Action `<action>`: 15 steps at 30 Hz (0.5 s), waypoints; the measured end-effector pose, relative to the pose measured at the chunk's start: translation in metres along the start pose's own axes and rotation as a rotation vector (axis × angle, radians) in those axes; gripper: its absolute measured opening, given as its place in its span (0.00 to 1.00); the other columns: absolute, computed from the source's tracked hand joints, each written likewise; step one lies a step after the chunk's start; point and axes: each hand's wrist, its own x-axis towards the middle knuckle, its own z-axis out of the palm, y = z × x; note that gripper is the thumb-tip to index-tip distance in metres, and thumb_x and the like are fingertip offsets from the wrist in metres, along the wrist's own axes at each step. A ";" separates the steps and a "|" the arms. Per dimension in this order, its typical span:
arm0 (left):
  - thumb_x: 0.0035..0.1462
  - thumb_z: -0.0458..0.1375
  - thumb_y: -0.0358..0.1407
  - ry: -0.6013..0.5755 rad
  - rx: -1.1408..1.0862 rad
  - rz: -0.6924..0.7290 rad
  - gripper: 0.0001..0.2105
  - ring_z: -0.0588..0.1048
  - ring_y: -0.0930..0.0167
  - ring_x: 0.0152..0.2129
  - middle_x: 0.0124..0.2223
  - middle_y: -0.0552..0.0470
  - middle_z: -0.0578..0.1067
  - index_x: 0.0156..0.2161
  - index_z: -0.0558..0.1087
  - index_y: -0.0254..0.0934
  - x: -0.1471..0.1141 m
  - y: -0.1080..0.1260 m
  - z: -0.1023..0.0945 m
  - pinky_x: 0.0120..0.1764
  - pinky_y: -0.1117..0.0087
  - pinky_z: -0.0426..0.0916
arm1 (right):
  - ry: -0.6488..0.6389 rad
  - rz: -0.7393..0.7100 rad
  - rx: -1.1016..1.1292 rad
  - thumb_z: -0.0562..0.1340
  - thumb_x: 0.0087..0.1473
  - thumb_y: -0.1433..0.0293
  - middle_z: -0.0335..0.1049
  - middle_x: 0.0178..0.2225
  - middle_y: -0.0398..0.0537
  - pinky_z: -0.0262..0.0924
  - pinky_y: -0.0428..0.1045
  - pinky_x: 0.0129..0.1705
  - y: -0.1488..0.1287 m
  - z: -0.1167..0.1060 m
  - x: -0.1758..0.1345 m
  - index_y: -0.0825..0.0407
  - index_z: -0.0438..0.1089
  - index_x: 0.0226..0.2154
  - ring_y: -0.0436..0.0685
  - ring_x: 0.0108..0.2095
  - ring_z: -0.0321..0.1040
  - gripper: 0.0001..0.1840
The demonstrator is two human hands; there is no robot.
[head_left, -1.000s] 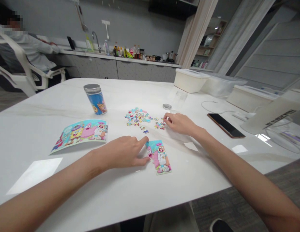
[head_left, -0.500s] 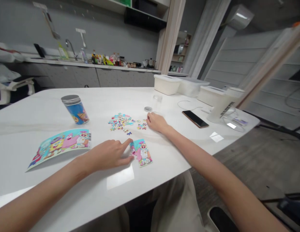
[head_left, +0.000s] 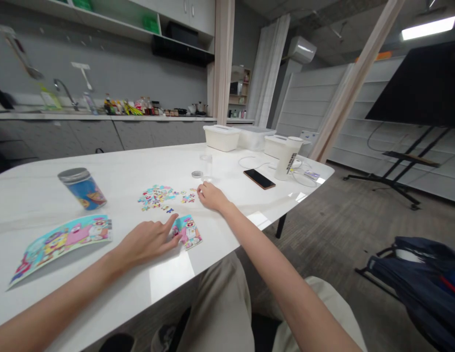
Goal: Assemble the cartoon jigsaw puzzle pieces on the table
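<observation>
My left hand [head_left: 147, 241] rests on the white table with index finger and thumb spread, their tips at the left edge of a partly joined jigsaw puzzle [head_left: 191, 232] with cartoon figures. My right hand [head_left: 213, 196] is beside a small group of loose puzzle pieces [head_left: 188, 197]. Its fingers are curled together at the tips; whatever they may hold is hidden. A larger heap of loose puzzle pieces [head_left: 157, 195] lies to the left of that group. Left of my left hand is a curved picture sheet [head_left: 66, 239] with cartoon figures.
A blue canister with a metal lid [head_left: 82, 188] stands at the left. Beyond my right hand are a round lid [head_left: 196, 174] and a clear jar [head_left: 206, 166]. Farther right are a phone [head_left: 259, 179], a white cup [head_left: 288, 159], cables and white plastic boxes [head_left: 222, 139].
The view has turned to the right, so the table appears farther left. Both hands keep about the same places beside the puzzle and the loose pieces.
</observation>
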 end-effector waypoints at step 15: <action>0.67 0.42 0.47 -0.049 0.025 -0.167 0.26 0.76 0.60 0.25 0.31 0.35 0.78 0.58 0.64 0.27 0.002 0.012 -0.012 0.31 0.60 0.67 | -0.094 -0.108 0.118 0.53 0.65 0.64 0.61 0.63 0.59 0.48 0.56 0.66 0.005 0.007 -0.001 0.58 0.65 0.58 0.61 0.65 0.54 0.23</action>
